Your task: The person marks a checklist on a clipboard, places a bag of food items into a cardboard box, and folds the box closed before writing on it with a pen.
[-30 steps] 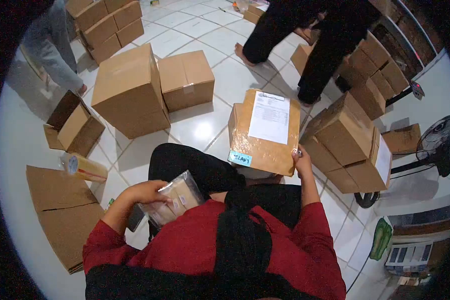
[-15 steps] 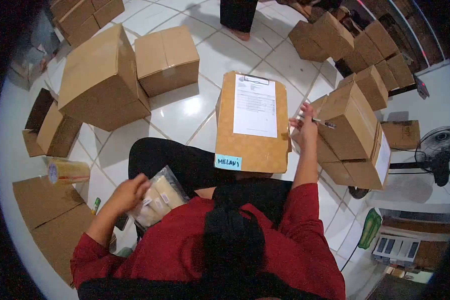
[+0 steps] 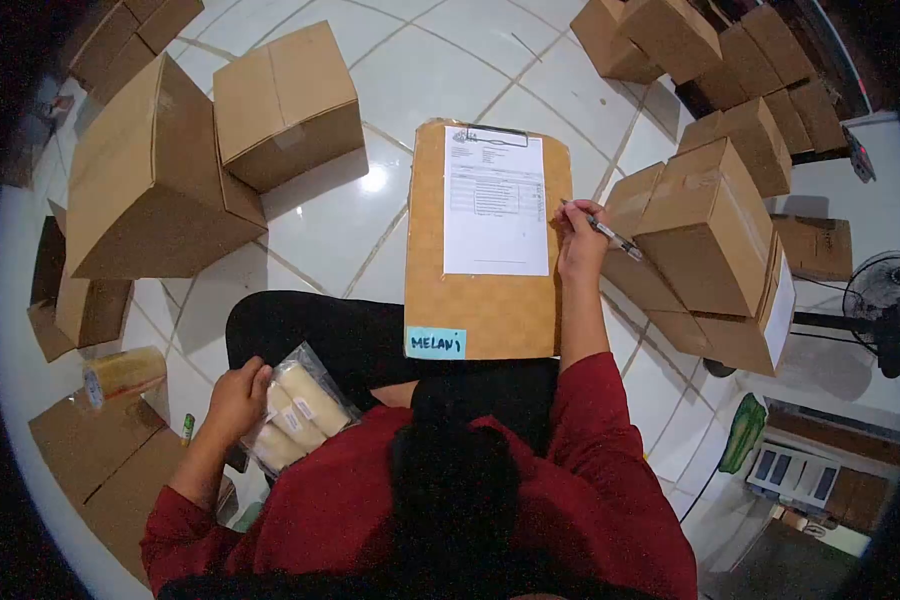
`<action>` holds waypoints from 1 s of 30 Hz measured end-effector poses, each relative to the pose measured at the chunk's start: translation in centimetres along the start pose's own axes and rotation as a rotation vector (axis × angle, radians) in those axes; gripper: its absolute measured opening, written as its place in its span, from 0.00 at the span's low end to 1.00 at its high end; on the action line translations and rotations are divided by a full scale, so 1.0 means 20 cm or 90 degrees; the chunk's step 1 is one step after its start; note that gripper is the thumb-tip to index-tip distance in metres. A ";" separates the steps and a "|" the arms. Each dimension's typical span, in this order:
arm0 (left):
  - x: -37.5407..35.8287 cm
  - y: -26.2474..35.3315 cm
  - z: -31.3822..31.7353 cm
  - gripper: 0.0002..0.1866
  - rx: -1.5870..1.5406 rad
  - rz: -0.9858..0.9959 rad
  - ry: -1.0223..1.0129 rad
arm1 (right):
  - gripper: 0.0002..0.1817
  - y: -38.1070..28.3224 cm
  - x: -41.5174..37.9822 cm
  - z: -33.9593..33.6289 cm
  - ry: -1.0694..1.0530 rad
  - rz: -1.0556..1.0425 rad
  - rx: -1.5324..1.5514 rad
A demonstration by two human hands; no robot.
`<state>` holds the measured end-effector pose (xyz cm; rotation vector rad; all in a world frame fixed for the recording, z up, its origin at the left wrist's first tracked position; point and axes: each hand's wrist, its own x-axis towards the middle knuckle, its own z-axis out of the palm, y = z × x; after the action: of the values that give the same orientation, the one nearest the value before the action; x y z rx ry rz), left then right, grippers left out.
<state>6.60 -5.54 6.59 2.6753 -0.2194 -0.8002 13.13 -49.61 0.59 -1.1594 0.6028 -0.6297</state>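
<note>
My left hand (image 3: 240,398) grips the edge of a clear plastic bag (image 3: 303,410) that holds several pale, roll-shaped pieces with small white labels. The bag rests by my left thigh. In front of me a brown clipboard (image 3: 485,315) lies over my legs, with a blue label reading "MELANI" on its near left corner. A printed sheet (image 3: 495,240) sits under its clip. My right hand (image 3: 581,240) is closed around a pen (image 3: 615,238), its tip by the sheet's right edge.
Cardboard boxes stand at the left (image 3: 120,190), far left (image 3: 290,105) and right (image 3: 705,225). A roll of tape (image 3: 125,376) sits on flattened cardboard (image 3: 105,450) at my left. A fan (image 3: 875,310) stands at the far right. White floor tiles (image 3: 400,80) stretch ahead.
My right hand has moved left to the sheet's edge and turned the pen into a writing hold. My left hand still holds the bag. The person's leg at the top has left view.
</note>
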 end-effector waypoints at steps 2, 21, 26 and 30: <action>0.02 -0.03 0.01 0.13 -0.097 0.028 0.033 | 0.08 0.01 -0.01 0.02 0.004 0.001 -0.014; 0.08 -0.09 0.05 0.14 -0.125 0.054 0.057 | 0.12 0.01 -0.09 0.09 -0.002 -0.021 -0.105; 0.08 -0.09 0.04 0.15 -0.149 0.055 0.043 | 0.11 0.04 -0.07 0.07 0.010 -0.023 -0.082; 0.08 -0.09 0.04 0.14 -0.142 0.060 0.059 | 0.11 0.03 -0.08 0.08 0.005 -0.019 -0.113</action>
<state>7.61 -4.55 4.52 2.4648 -0.2181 -0.6311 13.34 -47.31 0.64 -1.3342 0.6580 -0.6161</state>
